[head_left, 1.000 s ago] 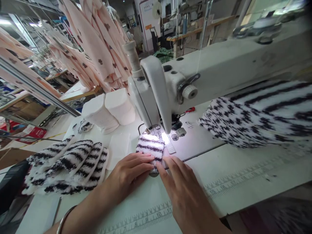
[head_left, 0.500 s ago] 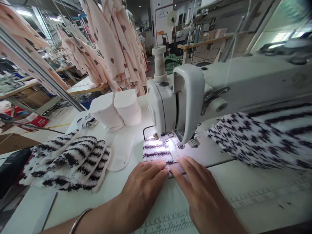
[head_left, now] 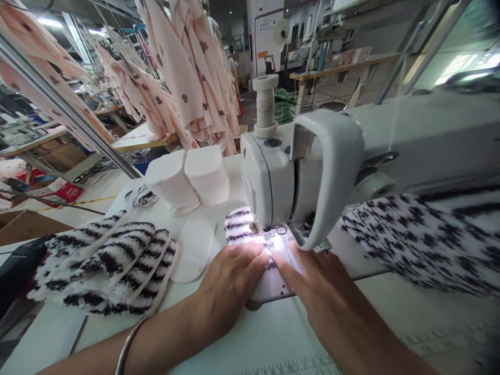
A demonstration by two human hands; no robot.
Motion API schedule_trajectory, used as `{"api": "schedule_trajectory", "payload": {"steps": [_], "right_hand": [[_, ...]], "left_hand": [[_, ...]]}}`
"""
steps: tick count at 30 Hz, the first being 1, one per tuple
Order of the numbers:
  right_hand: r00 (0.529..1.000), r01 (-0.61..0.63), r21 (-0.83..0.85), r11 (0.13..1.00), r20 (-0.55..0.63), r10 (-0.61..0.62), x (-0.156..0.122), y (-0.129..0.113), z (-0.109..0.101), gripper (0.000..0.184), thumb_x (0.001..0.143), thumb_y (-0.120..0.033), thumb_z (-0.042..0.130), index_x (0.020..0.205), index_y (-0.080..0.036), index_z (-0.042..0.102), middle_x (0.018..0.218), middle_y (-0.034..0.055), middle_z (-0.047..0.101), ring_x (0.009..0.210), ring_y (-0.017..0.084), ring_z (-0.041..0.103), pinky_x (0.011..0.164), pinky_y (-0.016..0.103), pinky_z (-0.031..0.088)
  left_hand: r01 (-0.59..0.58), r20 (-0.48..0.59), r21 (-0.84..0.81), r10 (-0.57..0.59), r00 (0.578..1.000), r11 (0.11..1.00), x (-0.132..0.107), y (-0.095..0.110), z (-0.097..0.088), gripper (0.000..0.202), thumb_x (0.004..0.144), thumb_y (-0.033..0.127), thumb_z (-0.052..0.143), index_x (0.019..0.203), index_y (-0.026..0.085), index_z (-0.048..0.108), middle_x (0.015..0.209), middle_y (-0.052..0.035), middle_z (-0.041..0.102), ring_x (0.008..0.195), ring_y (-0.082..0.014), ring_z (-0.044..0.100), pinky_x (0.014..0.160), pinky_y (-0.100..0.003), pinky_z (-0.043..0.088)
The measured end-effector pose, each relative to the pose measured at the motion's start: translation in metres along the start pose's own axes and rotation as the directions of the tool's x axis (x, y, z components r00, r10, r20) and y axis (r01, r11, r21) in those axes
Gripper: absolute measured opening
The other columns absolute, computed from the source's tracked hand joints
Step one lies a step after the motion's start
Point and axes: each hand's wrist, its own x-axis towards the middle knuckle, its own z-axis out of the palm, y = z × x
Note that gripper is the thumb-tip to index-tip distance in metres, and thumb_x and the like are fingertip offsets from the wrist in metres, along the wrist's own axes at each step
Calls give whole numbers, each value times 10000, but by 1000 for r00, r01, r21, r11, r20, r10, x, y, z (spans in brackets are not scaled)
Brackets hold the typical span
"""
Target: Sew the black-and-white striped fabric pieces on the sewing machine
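A small striped black-and-white fluffy fabric piece (head_left: 237, 225) lies under the lit needle area of a white sewing machine (head_left: 255, 177). My left hand (head_left: 232, 276) rests flat on the near part of this piece, fingers stretched forward. Close beside it, my right hand (head_left: 318, 286) lies with extended fingers on the machine's bed, at the right edge of the piece near the needle. The fingertips of both hands almost meet there. The needle itself is hard to make out, and the hands cover much of the fabric.
Left of the hands lie a fanned pile of striped fluffy pieces (head_left: 125, 260) and a flat white cut piece (head_left: 194, 250). Two white stacks (head_left: 207, 174) stand behind. More fluffy fabric (head_left: 414, 234) lies right, beneath the machine arm. Pink garments (head_left: 187, 78) hang beyond the table.
The striped piece has slid away from me under the machine, and both hands have moved forward with it. The view has shifted slightly.
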Motion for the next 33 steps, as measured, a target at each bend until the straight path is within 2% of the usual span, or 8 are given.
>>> {"api": "schedule_trajectory", "payload": {"steps": [6, 9, 11, 15, 18, 23, 29, 33], "right_hand": [[1000, -7, -15, 1000, 29, 8, 2, 1, -2, 478, 753, -30, 362, 1150, -203, 565, 1130, 109, 532, 876, 229, 532, 748, 419, 449], [1000, -18, 0, 1000, 1, 18, -9, -1, -1, 547, 729, 17, 363, 1204, -192, 534, 1169, 115, 515, 991, 246, 520, 819, 428, 450], [998, -30, 1, 1000, -55, 30, -20, -2, 1, 620, 706, 74, 341, 1245, -183, 509, 1219, 116, 491, 1091, 244, 486, 900, 422, 431], [995, -84, 25, 996, -53, 85, -41, -2, 6, 694, 728, 120, 307, 1333, -193, 438, 1343, 106, 413, 1216, 236, 417, 989, 402, 399], [994, -98, 25, 995, -55, 100, -50, -2, 9, 652, 762, 89, 334, 1339, -198, 433, 1371, 93, 403, 1240, 236, 405, 1001, 399, 398], [992, -64, 38, 997, -110, 68, -51, 3, 20, 595, 797, 40, 327, 1326, -204, 449, 1340, 97, 435, 1203, 236, 444, 979, 406, 409], [977, 4, 74, 997, -214, 12, -43, 5, 19, 459, 852, -28, 271, 1209, -178, 518, 1205, 113, 521, 1126, 241, 492, 930, 421, 425], [965, -55, 238, 970, -236, 112, -42, -27, 1, 206, 944, -285, 400, 1052, -185, 545, 974, 92, 593, 925, 220, 576, 769, 357, 498]], "left_hand": [[1, -14, 39, 0, 1000, 999, 6, -17, 5, 175, 923, 152, 452, 1067, 156, 550, 858, -61, 634, 978, -218, 579, 833, -395, 516], [-23, -8, -8, 23, 1000, 1000, 14, -25, 1, 157, 923, 112, 411, 963, 150, 558, 808, -54, 619, 865, -196, 588, 755, -364, 533], [-53, 12, -22, 53, 999, 998, 16, -29, -3, 184, 923, 90, 391, 991, 151, 551, 854, -57, 628, 833, -179, 588, 748, -354, 539], [-76, 46, 23, 75, 996, 997, 10, -34, -8, 244, 934, 91, 397, 1153, 131, 496, 1115, -106, 610, 1118, -209, 541, 987, -415, 469], [-20, 89, 81, 12, 996, 997, 2, -29, -8, 294, 945, 139, 409, 1236, 122, 443, 1230, -121, 558, 1220, -224, 480, 1042, -420, 431], [49, 157, 165, -75, 985, 985, 8, -18, -7, 212, 926, 100, 386, 1108, 113, 493, 1053, -105, 603, 947, -201, 586, 776, -344, 541], [190, 144, 245, -229, 963, 951, 36, -21, -12, 160, 854, 26, 438, 791, 120, 551, 842, -99, 582, 736, -207, 542, 569, -303, 464], [260, 142, 158, -283, 949, 953, 11, 9, -28, 151, 859, 80, 510, 726, 122, 566, 782, -63, 570, 639, -145, 520, 545, -246, 436]]}}
